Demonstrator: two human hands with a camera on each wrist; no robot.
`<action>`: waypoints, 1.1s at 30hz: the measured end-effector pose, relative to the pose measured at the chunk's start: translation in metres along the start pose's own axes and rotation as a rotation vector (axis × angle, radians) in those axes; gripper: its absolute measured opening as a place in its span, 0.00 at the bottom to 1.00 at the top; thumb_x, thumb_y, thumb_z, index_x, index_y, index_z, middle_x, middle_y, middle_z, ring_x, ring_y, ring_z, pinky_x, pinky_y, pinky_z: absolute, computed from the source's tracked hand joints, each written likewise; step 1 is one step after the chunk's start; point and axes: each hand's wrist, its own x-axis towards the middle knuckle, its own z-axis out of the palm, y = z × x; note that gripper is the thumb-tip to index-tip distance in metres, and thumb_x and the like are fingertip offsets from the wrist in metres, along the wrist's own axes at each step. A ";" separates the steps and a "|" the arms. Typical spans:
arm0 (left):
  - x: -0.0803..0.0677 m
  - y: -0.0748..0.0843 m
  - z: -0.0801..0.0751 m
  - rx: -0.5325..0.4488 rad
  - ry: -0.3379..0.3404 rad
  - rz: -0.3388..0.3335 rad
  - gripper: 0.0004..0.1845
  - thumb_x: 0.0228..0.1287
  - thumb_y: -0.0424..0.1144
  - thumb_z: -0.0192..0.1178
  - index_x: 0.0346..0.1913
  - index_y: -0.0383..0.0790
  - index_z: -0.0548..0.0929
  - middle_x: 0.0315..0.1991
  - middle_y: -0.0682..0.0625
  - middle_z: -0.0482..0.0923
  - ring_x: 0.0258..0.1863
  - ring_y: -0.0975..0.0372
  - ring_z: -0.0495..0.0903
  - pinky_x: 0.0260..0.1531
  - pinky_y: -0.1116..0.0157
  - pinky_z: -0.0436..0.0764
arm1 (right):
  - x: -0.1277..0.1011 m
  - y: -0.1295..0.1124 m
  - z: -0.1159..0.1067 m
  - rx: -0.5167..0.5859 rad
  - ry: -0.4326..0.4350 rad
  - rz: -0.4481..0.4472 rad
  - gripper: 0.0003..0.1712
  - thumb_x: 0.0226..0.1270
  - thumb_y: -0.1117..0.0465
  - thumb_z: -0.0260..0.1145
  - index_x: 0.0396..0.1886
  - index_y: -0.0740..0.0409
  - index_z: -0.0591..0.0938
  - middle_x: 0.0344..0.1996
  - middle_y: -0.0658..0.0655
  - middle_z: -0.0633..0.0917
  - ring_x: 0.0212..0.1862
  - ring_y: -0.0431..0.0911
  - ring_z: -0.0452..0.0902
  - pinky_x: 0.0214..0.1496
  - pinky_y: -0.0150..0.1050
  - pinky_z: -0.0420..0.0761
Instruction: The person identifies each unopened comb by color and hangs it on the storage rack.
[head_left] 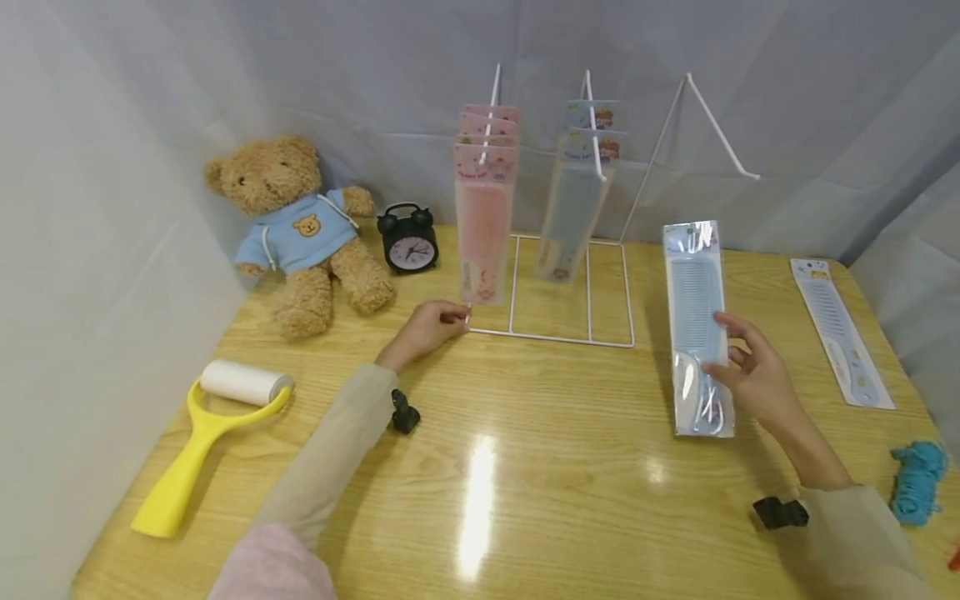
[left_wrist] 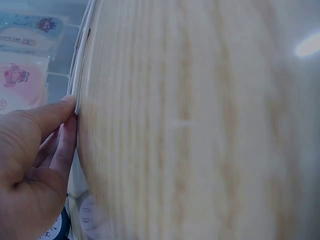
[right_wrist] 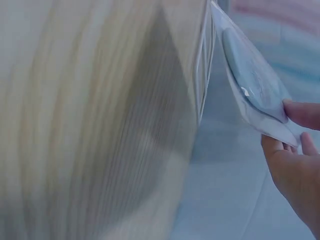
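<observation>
My left hand (head_left: 426, 332) pinches the front left corner of a white wire display rack (head_left: 551, 337), thumb and fingertips on the wire in the left wrist view. Held upright in my right hand (head_left: 761, 383) is a blue comb in a clear package (head_left: 693, 308), thumb on one face and fingers behind in the right wrist view. The comb is to the right of the rack. Several pink comb packages (head_left: 483, 229) hang from the rack's left hook, and two blue comb packages (head_left: 573, 208) from the middle one. Its right hook (head_left: 720, 129) carries nothing.
Another packaged comb (head_left: 840, 333) lies at the table's right edge, with a teal yarn bundle (head_left: 918, 483) nearer me. On the left are a teddy bear (head_left: 300, 233), a black alarm clock (head_left: 409, 240) and a yellow-handled lint roller (head_left: 191, 458). Grey cloth (head_left: 375, 83) hangs behind.
</observation>
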 end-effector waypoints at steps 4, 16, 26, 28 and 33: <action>0.000 -0.001 0.001 -0.003 0.003 0.001 0.18 0.65 0.32 0.59 0.57 0.28 0.78 0.52 0.36 0.79 0.50 0.50 0.78 0.53 0.58 0.77 | -0.001 -0.006 0.030 0.085 -0.067 -0.138 0.39 0.54 0.89 0.55 0.66 0.63 0.68 0.48 0.53 0.70 0.39 0.34 0.78 0.36 0.22 0.79; 0.000 -0.003 0.001 -0.006 0.013 0.005 0.18 0.65 0.32 0.60 0.56 0.29 0.78 0.48 0.36 0.80 0.47 0.50 0.79 0.51 0.58 0.78 | 0.017 -0.034 0.087 0.174 -0.147 -0.454 0.32 0.57 0.76 0.65 0.61 0.75 0.65 0.55 0.54 0.74 0.49 0.40 0.80 0.49 0.29 0.80; 0.000 -0.004 0.003 -0.013 0.014 0.005 0.18 0.65 0.32 0.60 0.56 0.28 0.78 0.48 0.36 0.80 0.48 0.50 0.79 0.52 0.58 0.78 | 0.033 -0.038 0.106 0.136 -0.104 -0.425 0.33 0.56 0.73 0.68 0.60 0.76 0.64 0.53 0.50 0.74 0.46 0.38 0.80 0.47 0.28 0.81; 0.000 -0.004 0.002 -0.009 0.014 0.008 0.18 0.65 0.32 0.60 0.56 0.29 0.78 0.48 0.36 0.80 0.48 0.50 0.79 0.52 0.58 0.78 | 0.035 -0.038 0.109 0.124 -0.094 -0.403 0.34 0.54 0.77 0.67 0.59 0.77 0.64 0.53 0.50 0.74 0.45 0.38 0.81 0.46 0.28 0.81; -0.001 -0.001 0.000 -0.012 0.016 0.012 0.18 0.64 0.32 0.60 0.56 0.28 0.78 0.47 0.36 0.81 0.47 0.50 0.79 0.51 0.58 0.78 | 0.044 -0.038 0.114 0.098 -0.068 -0.333 0.35 0.51 0.84 0.65 0.59 0.79 0.61 0.51 0.48 0.74 0.42 0.36 0.81 0.44 0.28 0.82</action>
